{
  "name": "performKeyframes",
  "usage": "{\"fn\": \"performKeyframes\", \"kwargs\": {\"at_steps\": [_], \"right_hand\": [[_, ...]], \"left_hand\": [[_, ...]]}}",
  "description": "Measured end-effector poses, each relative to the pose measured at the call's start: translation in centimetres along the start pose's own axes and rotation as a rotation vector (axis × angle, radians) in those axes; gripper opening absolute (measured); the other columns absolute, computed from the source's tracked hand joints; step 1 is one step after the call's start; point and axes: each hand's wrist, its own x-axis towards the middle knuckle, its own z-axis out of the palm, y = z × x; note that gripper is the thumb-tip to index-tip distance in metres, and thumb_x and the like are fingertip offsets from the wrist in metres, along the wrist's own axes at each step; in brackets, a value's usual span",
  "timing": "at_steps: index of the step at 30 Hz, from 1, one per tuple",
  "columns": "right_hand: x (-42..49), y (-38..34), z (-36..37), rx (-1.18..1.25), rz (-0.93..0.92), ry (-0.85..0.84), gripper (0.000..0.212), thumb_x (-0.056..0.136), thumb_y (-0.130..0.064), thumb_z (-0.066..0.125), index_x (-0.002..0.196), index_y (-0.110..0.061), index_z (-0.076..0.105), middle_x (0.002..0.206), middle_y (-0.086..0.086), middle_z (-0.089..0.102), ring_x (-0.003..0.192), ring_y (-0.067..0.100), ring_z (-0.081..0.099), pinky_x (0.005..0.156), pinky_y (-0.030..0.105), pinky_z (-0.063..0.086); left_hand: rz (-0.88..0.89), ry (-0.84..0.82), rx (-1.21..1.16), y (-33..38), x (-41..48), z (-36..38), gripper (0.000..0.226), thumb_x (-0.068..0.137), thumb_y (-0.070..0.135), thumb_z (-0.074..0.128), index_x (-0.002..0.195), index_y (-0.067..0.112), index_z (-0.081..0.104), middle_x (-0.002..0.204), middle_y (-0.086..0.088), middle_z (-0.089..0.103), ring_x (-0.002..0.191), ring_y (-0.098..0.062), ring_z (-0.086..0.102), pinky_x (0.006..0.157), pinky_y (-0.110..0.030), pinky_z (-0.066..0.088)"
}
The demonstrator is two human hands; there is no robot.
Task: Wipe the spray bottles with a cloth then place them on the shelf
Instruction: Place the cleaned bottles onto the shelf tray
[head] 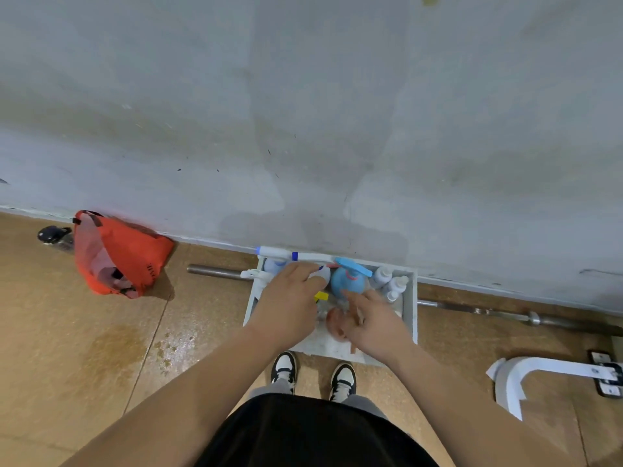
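A white shelf unit (410, 308) stands on the floor against the wall, seen from above. On it are a round blue spray bottle (349, 281) with a blue trigger, a white spray bottle (323, 275), a clear pinkish bottle (335, 323) and several small white bottles (392, 281). My left hand (290, 298) grips the white spray bottle from above. My right hand (374, 318) hovers over the pinkish bottle, its fingers stretched toward the blue bottle and holding nothing I can see. No cloth shows.
A white-and-blue spray head (274, 253) lies at the shelf's back left, and a yellow piece (321, 295) sits between my hands. A metal bar (505, 313) runs along the wall. An orange bag (114, 254) lies left, a white bracket (539, 365) right. My shoes (285, 369) stand at the shelf's front.
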Motion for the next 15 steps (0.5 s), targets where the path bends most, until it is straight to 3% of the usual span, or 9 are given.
{"fn": "performKeyframes", "kwargs": {"at_steps": [3,5,7,9,12,13,15], "right_hand": [[0.9,1.0,-1.3,-0.129,-0.095,-0.139,0.044,0.095,-0.033,0.043,0.131,-0.032,0.068,0.135,-0.003,0.053,0.126,0.022,0.055,0.097,0.039,0.050],[1.4,1.6,-2.2,-0.392,-0.204,-0.225,0.047,0.094,-0.022,0.052,0.138,-0.036,0.062,0.158,-0.004,0.037,0.143,0.025,0.041,0.103,0.041,0.049],[1.7,2.3,-2.3,-0.621,-0.397,-0.265,0.055,0.088,-0.016,0.059,0.138,-0.039,0.058,0.166,-0.004,0.025,0.148,0.026,0.031,0.099,0.041,0.051],[1.8,2.7,-1.8,-0.709,-0.567,-0.287,0.044,0.085,-0.015,0.063,0.123,-0.038,0.065,0.152,-0.007,0.044,0.135,0.024,0.041,0.085,0.034,0.047],[2.2,2.6,-1.5,-0.786,-0.614,-0.188,0.028,0.076,-0.021,0.078,0.096,-0.039,0.073,0.101,-0.009,0.063,0.101,0.022,0.059,0.072,0.030,0.031],[2.1,2.3,-1.7,-0.802,-0.593,-0.132,0.024,0.075,-0.027,0.081,0.094,-0.040,0.074,0.094,-0.007,0.063,0.095,0.023,0.061,0.071,0.030,0.032],[2.1,1.9,-1.7,-0.791,-0.540,-0.067,0.023,0.088,-0.031,0.071,0.111,-0.035,0.073,0.104,0.000,0.063,0.105,0.028,0.057,0.078,0.035,0.038]], "left_hand": [[-0.070,0.074,0.008,1.3,-0.4,0.0,0.036,0.069,-0.003,0.071,0.101,0.011,0.076,0.110,-0.006,0.069,0.099,-0.028,0.063,0.083,-0.036,0.054],[-0.132,0.024,0.087,1.5,-0.6,0.4,0.034,0.068,0.000,0.074,0.100,0.011,0.077,0.113,-0.007,0.069,0.104,-0.031,0.063,0.084,-0.041,0.056],[-0.185,-0.081,0.204,1.1,-0.7,1.3,0.037,0.064,0.004,0.079,0.099,0.015,0.077,0.113,-0.005,0.072,0.110,-0.033,0.065,0.083,-0.046,0.057],[-0.193,-0.157,0.267,0.6,-0.5,1.9,0.032,0.069,0.007,0.079,0.098,0.020,0.076,0.104,-0.001,0.073,0.107,-0.030,0.066,0.081,-0.043,0.054],[-0.213,-0.190,0.387,-0.2,0.1,2.2,0.026,0.072,0.016,0.083,0.093,0.026,0.074,0.087,0.003,0.071,0.089,-0.027,0.067,0.074,-0.039,0.048],[-0.207,-0.189,0.415,-0.5,0.3,2.3,0.027,0.065,0.015,0.086,0.087,0.026,0.074,0.079,0.002,0.069,0.079,-0.028,0.067,0.069,-0.038,0.048],[-0.194,-0.216,0.449,-0.4,0.8,2.2,0.025,0.062,0.008,0.084,0.078,0.023,0.072,0.070,-0.001,0.065,0.072,-0.030,0.066,0.068,-0.036,0.046]]}}
